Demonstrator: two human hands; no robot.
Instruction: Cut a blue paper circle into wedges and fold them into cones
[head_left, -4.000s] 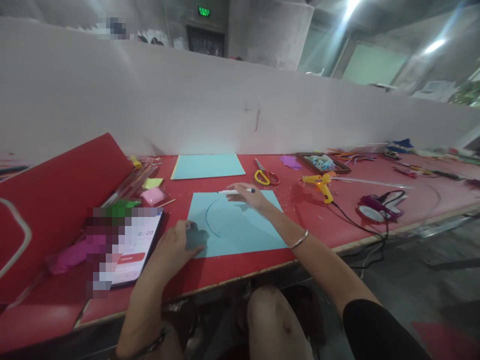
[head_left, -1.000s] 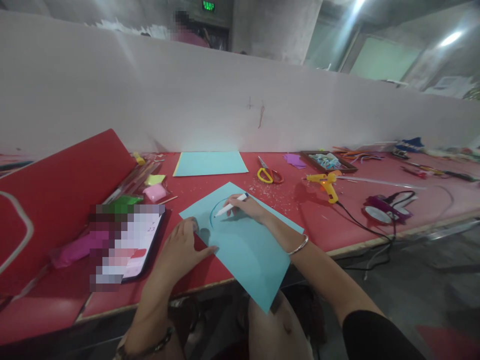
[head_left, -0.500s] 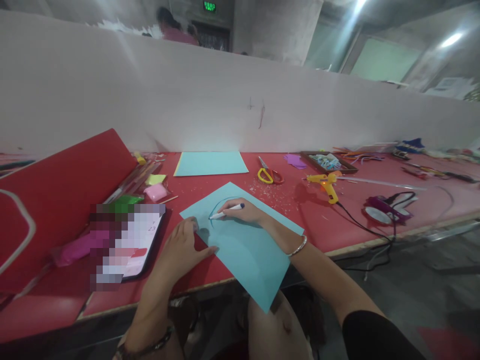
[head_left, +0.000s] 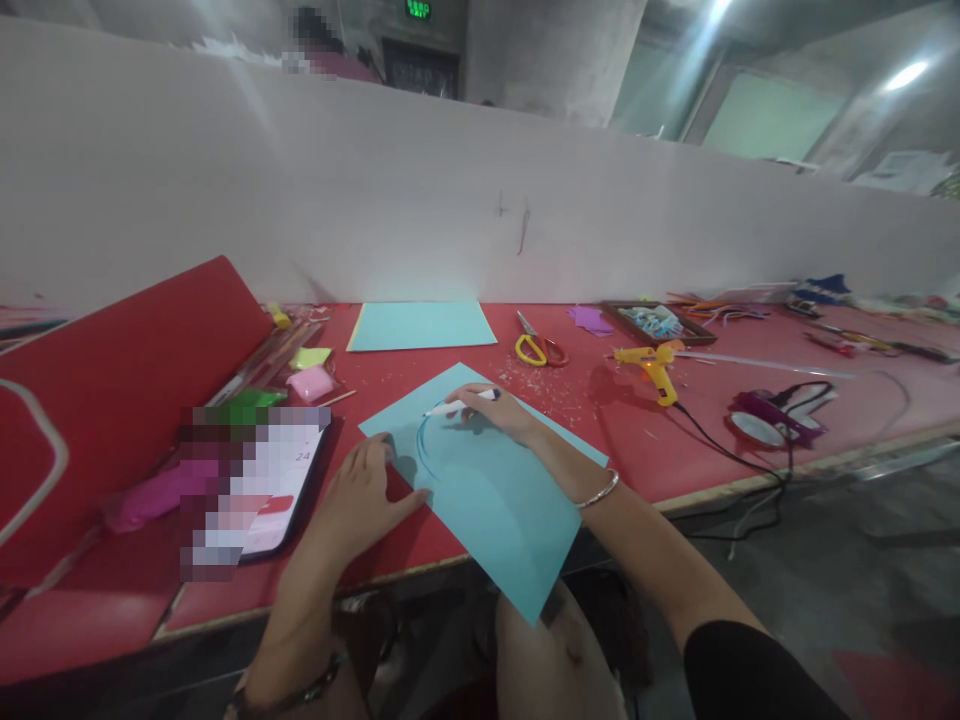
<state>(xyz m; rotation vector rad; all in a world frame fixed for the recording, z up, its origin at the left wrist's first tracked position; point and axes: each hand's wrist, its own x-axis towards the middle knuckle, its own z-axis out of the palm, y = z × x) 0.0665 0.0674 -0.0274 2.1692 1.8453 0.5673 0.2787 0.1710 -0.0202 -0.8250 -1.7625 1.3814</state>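
Note:
A light blue sheet of paper (head_left: 517, 520) lies turned at an angle on the red table, one corner hanging over the front edge. My right hand (head_left: 499, 412) grips a white marker (head_left: 457, 405) with a dark end, its tip at the paper near a curved blue line (head_left: 421, 445). Flat at the paper's left edge rests my left hand (head_left: 371, 490), thumb and fingers apart, holding nothing. Just left of that hand lies a phone (head_left: 281, 490) with its screen lit.
Behind the paper are more blue sheets (head_left: 421, 326) and scissors (head_left: 541, 350). A yellow glue gun (head_left: 652, 368), its cord, a purple device (head_left: 780, 418) and a small tray (head_left: 705, 338) stand to the right. Leftward are a red board (head_left: 135, 400) and clay packets (head_left: 311, 383). A pale partition (head_left: 375, 200) rises behind.
My right hand has moved the marker slightly up and to the right. More blue curve shows on the paper, now reaching further down. My left hand stays in place.

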